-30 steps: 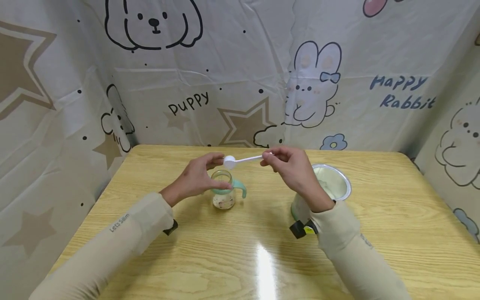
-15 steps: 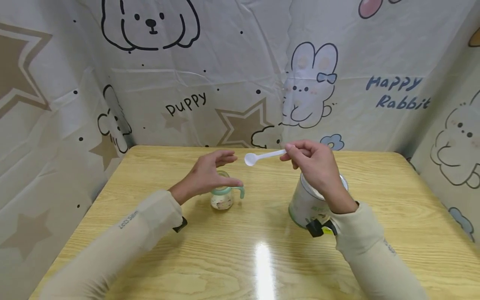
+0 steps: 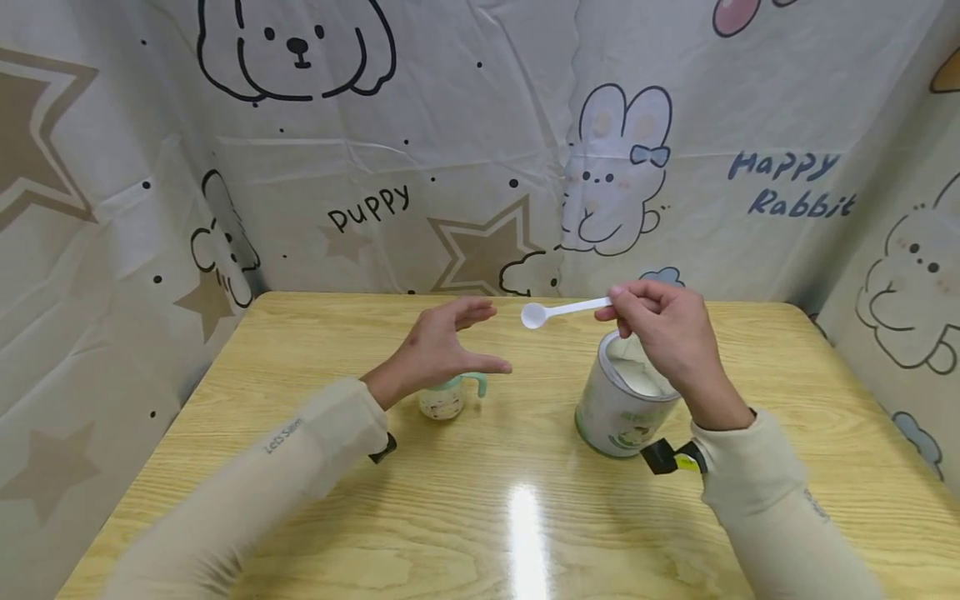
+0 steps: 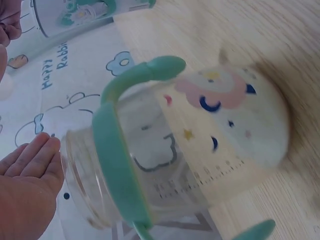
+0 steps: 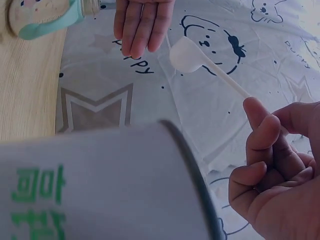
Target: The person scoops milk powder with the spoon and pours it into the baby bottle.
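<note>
My right hand [image 3: 667, 337] pinches the end of a white measuring scoop [image 3: 534, 315] by its long handle, close above and beside a can of white powder [image 3: 617, 417]. The can has no lid on. To the left, my left hand [image 3: 438, 343] is held in the air with fingers stretched and thumb apart, holding nothing. Below and behind it stands a clear baby bottle [image 3: 442, 402] with green handles, mostly covered by the hand in the head view. The left wrist view shows the bottle's open neck [image 4: 82, 175] and its printed moon and star pattern.
Everything stands on a wood-grain table [image 3: 420, 508]. Around its back and sides hangs a pale cloth [image 3: 480, 125] printed with cartoon animals and stars. Black wrist cameras [image 3: 660, 457] are strapped at the cuffs.
My right hand has carried the scoop rightward, from over the bottle toward the can. My left hand has drifted right, away from the bottle's mouth, its fingers still spread.
</note>
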The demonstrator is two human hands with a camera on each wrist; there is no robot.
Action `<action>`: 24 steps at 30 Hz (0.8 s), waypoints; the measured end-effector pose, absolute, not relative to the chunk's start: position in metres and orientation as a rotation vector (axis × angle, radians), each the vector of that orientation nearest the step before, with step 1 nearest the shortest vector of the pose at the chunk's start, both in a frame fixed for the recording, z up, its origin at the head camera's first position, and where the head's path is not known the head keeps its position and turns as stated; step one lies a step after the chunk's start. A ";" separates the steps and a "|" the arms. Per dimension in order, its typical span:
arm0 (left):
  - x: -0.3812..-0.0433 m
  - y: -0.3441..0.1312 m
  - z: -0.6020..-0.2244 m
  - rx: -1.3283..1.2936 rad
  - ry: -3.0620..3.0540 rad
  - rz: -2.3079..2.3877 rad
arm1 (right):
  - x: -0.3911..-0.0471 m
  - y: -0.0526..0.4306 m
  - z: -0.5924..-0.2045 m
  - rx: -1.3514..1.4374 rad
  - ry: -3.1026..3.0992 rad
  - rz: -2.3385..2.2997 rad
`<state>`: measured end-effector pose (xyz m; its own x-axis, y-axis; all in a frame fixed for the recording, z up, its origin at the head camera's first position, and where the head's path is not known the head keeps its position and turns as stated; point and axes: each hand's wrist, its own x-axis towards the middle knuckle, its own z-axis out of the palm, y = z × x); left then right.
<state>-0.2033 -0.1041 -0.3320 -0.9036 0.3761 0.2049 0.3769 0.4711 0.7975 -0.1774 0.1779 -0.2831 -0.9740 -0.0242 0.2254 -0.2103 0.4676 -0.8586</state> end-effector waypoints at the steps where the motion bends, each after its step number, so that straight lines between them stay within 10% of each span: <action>1: -0.203 -0.102 -0.332 -0.691 -2.694 -1.464 | -0.177 0.180 -0.283 0.199 -2.531 1.516; 24: -0.202 -0.065 -0.330 -0.767 -2.671 -1.496 | -0.173 0.219 -0.285 0.068 -2.599 1.454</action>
